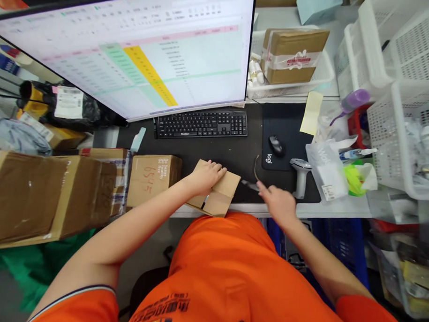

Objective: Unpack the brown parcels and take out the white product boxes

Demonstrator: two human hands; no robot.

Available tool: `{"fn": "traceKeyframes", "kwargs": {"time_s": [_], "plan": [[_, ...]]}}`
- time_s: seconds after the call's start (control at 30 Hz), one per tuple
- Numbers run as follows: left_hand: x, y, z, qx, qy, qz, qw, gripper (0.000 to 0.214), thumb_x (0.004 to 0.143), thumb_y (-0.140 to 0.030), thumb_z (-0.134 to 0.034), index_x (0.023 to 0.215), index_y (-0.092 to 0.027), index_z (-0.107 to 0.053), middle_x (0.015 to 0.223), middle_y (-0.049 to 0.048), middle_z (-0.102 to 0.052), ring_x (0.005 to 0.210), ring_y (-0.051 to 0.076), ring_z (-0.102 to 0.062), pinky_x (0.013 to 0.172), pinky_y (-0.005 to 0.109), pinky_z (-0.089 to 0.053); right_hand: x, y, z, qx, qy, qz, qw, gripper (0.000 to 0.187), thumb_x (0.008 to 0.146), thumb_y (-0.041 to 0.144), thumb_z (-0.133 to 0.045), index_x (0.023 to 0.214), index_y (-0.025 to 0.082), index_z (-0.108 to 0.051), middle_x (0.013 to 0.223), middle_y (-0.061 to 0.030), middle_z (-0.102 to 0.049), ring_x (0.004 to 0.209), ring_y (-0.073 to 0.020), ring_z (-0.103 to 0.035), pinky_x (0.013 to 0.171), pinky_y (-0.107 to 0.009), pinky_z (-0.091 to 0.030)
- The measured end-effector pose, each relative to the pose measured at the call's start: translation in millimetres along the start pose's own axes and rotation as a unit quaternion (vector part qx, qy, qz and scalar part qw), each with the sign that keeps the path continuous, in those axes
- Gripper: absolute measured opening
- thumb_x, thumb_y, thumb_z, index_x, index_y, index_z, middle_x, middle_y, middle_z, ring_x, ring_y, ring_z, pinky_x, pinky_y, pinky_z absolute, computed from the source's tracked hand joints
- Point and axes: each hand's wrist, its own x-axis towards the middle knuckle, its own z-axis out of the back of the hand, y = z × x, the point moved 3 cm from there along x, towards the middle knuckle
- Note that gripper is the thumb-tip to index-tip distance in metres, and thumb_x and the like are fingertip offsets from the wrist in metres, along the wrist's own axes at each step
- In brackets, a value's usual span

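My left hand (207,176) presses down on a small brown cardboard box (223,199) at the desk's front edge, its fingers curled over the top. Part of the box is hidden beneath that hand. To the right of it, my right hand (279,203) is closed around a grey utility knife (250,185), whose tip points left toward the box and appears apart from it. A thin brown strip (256,168) stands up by the fingers of my right hand; whether it is held cannot be made out.
Behind the hands lie a keyboard (201,124), a monitor (141,55) and a mouse (276,145). A barcode scanner (300,178) stands close to my right hand. Cardboard boxes (154,177) line the left side. White plastic baskets (395,129) and a plastic bag (323,169) are at right.
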Motion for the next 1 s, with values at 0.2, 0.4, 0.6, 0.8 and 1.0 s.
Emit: {"fn": "traceKeyframes", "kwargs": {"time_s": [0.2, 0.4, 0.6, 0.8, 1.0], "plan": [[-17.1, 22.1, 13.2, -0.026, 0.001, 0.077, 0.997, 0.075, 0.071, -0.027, -0.074, 0.141, -0.011, -0.051, 0.126, 0.0189, -0.062, 0.111, 0.035, -0.062, 0.094, 0.044, -0.05, 9.3, -58.2, 26.5, 0.13, -0.125, -0.102, 0.978, 0.046, 0.103, 0.046, -0.041, 0.138, 0.028, -0.064, 0.11, -0.0106, -0.074, 0.09, -0.0265, -0.069, 0.071, -0.036, -0.049], [-26.6, 51.4, 19.5, -0.1, -0.088, 0.193, 0.972, 0.063, 0.069, -0.046, -0.075, 0.121, -0.013, -0.063, 0.117, 0.0149, -0.061, 0.103, 0.032, -0.063, 0.083, 0.036, -0.05, -12.0, 17.6, 45.2, 0.362, -0.055, 0.12, 0.923, 0.044, 0.101, 0.05, -0.046, 0.135, 0.029, -0.066, 0.116, -0.0074, -0.074, 0.103, -0.0229, -0.069, 0.089, -0.036, -0.055], [-4.2, 30.2, -1.8, -0.151, -0.072, 0.096, 0.981, 0.068, 0.063, -0.045, -0.078, 0.121, -0.012, -0.067, 0.113, 0.0134, -0.066, 0.098, 0.028, -0.067, 0.084, 0.033, -0.05, 10.3, 115.2, 34.7, 0.152, 0.066, 0.236, 0.958, 0.044, 0.105, 0.038, -0.042, 0.143, 0.026, -0.059, 0.122, -0.0088, -0.072, 0.108, -0.0238, -0.068, 0.089, -0.032, -0.053], [0.3, 25.1, 8.9, -0.115, -0.032, 0.063, 0.991, 0.054, 0.062, -0.044, -0.077, 0.106, -0.013, -0.074, 0.102, 0.0142, -0.074, 0.091, 0.03, -0.07, 0.077, 0.034, -0.051, 32.2, 148.5, 24.4, 0.039, 0.086, 0.188, 0.978, 0.046, 0.106, 0.036, -0.036, 0.148, 0.026, -0.052, 0.11, -0.0117, -0.073, 0.09, -0.0235, -0.071, 0.076, -0.032, -0.052], [-5.4, 29.2, 11.0, -0.132, -0.027, 0.06, 0.989, 0.049, 0.063, -0.041, -0.076, 0.103, -0.013, -0.076, 0.099, 0.0132, -0.076, 0.089, 0.029, -0.071, 0.077, 0.034, -0.051, 32.9, 159.0, 26.9, 0.022, 0.094, 0.165, 0.981, 0.046, 0.106, 0.037, -0.036, 0.147, 0.024, -0.053, 0.105, -0.0129, -0.072, 0.088, -0.0233, -0.071, 0.074, -0.032, -0.051]]}}
